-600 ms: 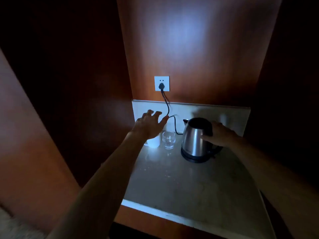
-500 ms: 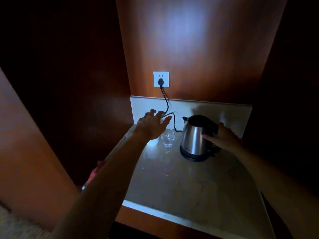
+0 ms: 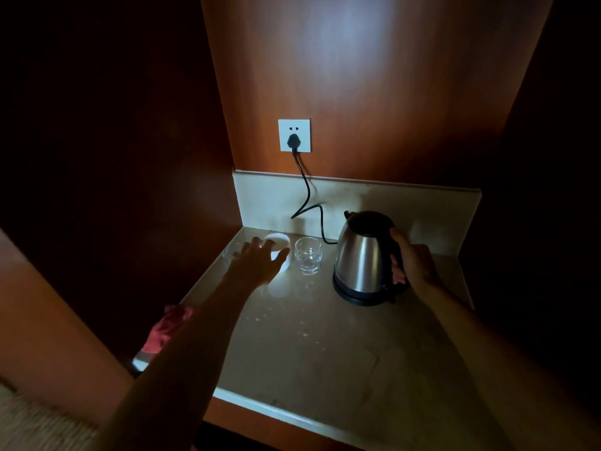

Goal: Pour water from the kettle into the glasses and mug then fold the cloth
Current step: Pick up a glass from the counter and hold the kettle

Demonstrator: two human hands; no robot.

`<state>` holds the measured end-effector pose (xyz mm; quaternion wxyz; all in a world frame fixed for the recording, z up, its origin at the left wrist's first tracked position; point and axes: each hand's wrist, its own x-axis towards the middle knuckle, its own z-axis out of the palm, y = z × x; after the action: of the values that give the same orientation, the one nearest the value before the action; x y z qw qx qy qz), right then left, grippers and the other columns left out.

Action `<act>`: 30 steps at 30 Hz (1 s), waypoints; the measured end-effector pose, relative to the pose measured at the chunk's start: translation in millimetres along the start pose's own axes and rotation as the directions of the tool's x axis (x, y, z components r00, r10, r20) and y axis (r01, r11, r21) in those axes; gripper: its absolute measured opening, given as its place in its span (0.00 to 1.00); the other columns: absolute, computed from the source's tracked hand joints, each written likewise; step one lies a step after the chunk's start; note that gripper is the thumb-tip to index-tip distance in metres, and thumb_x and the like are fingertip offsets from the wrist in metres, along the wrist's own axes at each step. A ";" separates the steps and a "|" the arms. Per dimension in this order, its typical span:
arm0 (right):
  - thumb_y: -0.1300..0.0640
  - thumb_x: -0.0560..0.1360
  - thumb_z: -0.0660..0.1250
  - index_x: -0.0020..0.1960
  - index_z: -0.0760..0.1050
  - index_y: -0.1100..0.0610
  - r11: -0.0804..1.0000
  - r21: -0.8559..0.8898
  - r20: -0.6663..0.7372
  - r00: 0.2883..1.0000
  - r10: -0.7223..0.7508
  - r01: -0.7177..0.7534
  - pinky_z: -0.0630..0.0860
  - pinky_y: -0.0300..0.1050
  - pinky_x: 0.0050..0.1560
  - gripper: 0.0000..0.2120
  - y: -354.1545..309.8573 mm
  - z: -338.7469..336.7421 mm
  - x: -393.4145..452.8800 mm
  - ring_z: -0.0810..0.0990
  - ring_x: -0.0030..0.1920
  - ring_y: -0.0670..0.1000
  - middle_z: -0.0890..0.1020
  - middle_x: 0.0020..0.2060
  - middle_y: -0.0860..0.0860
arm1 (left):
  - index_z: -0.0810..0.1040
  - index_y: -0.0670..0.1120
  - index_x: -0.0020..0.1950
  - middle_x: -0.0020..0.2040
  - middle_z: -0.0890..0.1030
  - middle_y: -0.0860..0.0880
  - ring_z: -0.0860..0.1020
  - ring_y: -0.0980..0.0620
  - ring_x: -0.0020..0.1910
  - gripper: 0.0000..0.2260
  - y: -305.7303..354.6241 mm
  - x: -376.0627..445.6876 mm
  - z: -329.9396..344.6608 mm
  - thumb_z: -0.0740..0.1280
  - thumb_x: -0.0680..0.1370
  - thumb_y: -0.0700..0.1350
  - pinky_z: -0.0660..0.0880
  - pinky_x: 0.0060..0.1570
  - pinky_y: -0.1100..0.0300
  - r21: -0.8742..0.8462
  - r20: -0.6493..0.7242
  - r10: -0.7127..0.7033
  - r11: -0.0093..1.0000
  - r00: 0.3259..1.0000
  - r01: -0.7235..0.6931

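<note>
A steel kettle (image 3: 361, 258) with a black lid stands on its black base at the back right of the counter (image 3: 325, 346). My right hand (image 3: 411, 262) is wrapped around its handle. A white mug (image 3: 279, 241) stands at the back left, with a clear glass (image 3: 308, 259) just to its right. My left hand (image 3: 258, 262) is spread over the mug's near side, fingers apart and resting on or just above its rim. A second glass (image 3: 228, 252), faint, shows left of that hand. A red cloth (image 3: 166, 327) lies crumpled at the counter's left edge, partly hidden by my left forearm.
A black cord (image 3: 307, 196) runs from the wall socket (image 3: 294, 135) down behind the glass to the kettle base. Wooden walls close in the counter at the back, left and right. The front edge of the counter is near me. The light is dim.
My left hand has dropped from near the back wall down onto the mug. My right hand has slid from the kettle's side to close around its handle.
</note>
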<state>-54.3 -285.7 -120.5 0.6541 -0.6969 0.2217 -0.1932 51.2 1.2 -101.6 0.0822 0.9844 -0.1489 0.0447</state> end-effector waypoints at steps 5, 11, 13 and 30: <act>0.40 0.80 0.68 0.25 0.67 0.57 0.999 -0.015 -0.068 0.997 -0.042 0.042 0.64 0.43 0.28 0.31 9.6 -1.7 11.2 0.65 0.18 0.51 0.67 0.18 0.52 | 0.68 0.49 0.74 0.73 0.69 0.43 0.69 0.39 0.70 0.29 -34.6 22.6 15.1 0.61 0.79 0.65 0.70 0.65 0.45 0.014 0.016 -0.050 0.999 0.999 0.050; 0.41 0.80 0.67 0.27 0.67 0.61 0.997 -0.021 -0.079 0.994 -0.079 0.077 0.63 0.42 0.27 0.31 17.7 -1.7 14.0 0.65 0.18 0.50 0.67 0.19 0.53 | 0.46 0.44 0.82 0.81 0.52 0.37 0.56 0.34 0.78 0.50 -59.5 61.9 51.1 0.70 0.73 0.65 0.59 0.74 0.41 -0.107 0.070 -0.217 0.969 0.974 0.224; 0.42 0.81 0.67 0.29 0.68 0.62 0.996 -0.023 -0.083 0.993 -0.089 0.088 0.63 0.42 0.26 0.30 18.3 -0.7 14.4 0.64 0.18 0.50 0.66 0.19 0.54 | 0.46 0.45 0.82 0.80 0.54 0.37 0.58 0.31 0.77 0.51 -61.4 68.7 59.3 0.74 0.72 0.60 0.63 0.73 0.41 -0.119 0.065 -0.240 0.962 0.969 0.246; 0.41 0.79 0.70 0.27 0.66 0.57 0.999 0.019 -0.145 0.989 -0.029 0.032 0.62 0.40 0.26 0.30 7.4 2.8 11.3 0.66 0.20 0.49 0.67 0.20 0.51 | 0.74 0.52 0.64 0.59 0.80 0.40 0.81 0.37 0.55 0.33 -51.9 15.8 64.4 0.80 0.61 0.52 0.78 0.52 0.48 -0.347 -0.072 -0.321 0.896 0.944 0.278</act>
<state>-43.8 -290.0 -128.3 0.6404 -0.6775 0.2559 -0.2557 86.0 34.3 -170.8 0.2619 0.9626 0.0047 0.0687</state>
